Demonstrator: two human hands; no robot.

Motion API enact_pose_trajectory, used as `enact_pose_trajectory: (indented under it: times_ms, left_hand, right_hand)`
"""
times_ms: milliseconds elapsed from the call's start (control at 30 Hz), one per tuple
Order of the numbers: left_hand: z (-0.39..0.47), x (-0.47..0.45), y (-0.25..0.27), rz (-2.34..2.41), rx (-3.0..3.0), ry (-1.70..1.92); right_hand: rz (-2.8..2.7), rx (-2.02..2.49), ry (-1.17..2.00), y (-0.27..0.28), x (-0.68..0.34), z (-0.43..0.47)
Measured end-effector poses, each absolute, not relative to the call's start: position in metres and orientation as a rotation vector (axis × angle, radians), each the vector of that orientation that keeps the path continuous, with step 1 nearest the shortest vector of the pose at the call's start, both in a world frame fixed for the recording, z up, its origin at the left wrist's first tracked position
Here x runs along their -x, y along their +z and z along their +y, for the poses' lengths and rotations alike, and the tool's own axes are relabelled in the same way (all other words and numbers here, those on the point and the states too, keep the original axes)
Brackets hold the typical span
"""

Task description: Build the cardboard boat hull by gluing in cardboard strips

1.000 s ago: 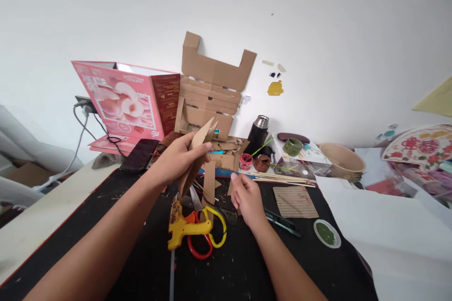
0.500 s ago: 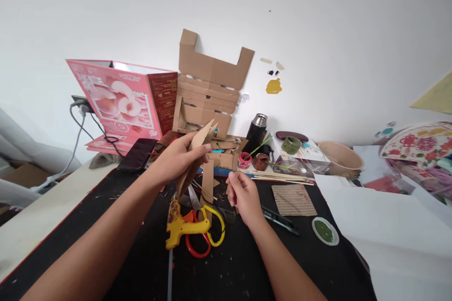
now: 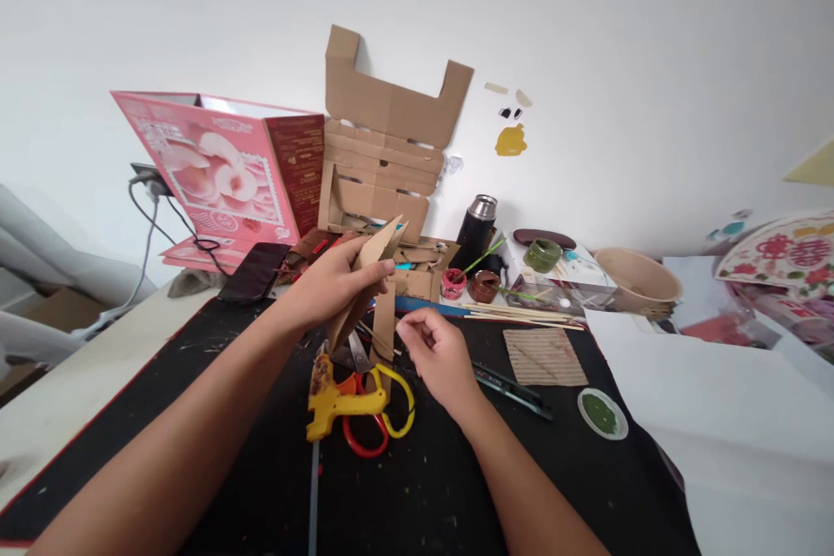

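Observation:
My left hand (image 3: 339,282) grips a folded piece of brown cardboard (image 3: 378,245), its pointed tips upward and its lower end hanging above the glue gun. Curled with thumb and fingertips together, my right hand (image 3: 440,356) is just right of a cardboard strip (image 3: 384,321); anything in the pinch is too small to make out. Below the held piece lies a yellow glue gun (image 3: 345,404) with a glue stick (image 3: 314,495) sticking out. Scissors (image 3: 399,400) with red and yellow handles lie partly under it. A dark utility knife (image 3: 514,391) rests right of my right hand.
An open cardboard box (image 3: 391,182) with scraps and a pink box (image 3: 215,174) stand behind. A black flask (image 3: 475,230), paint jars (image 3: 484,286), wooden sticks (image 3: 521,315), corrugated cardboard (image 3: 544,356) and a green paint lid (image 3: 603,414) are right; a phone (image 3: 254,271) lies left.
My right hand has moved left, closer to the cardboard strip and the held piece. My left hand keeps its grip on the folded cardboard. The view has tilted slightly.

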State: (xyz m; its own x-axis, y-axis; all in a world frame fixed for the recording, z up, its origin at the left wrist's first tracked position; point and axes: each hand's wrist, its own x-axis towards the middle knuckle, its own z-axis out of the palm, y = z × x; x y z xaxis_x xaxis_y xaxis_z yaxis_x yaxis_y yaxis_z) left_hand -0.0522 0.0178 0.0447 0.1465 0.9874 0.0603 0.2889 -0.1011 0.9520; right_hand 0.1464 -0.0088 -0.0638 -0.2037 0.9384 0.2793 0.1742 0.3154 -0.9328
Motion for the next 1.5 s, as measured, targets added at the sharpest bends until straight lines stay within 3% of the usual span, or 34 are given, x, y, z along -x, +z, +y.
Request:
enact_pose_trajectory:
  times_ms: [367, 1167, 1500]
  left_hand:
    - [0.023, 0.061, 0.041, 1.336, -1.597, 1.094]
    - [0.015, 0.077, 0.066, 1.355, -1.531, 1.227]
    - [0.007, 0.077, 0.077, 1.343, -1.452, 1.338]
  right_hand:
    - [-2.494, 0.829, 0.395, -0.05, -0.125, -0.041]
    - [-2.691, 1.034, 0.447, -0.058, -0.099, -0.054]
    - [-2.512, 1.029, 0.666, -0.063, -0.106, -0.049]
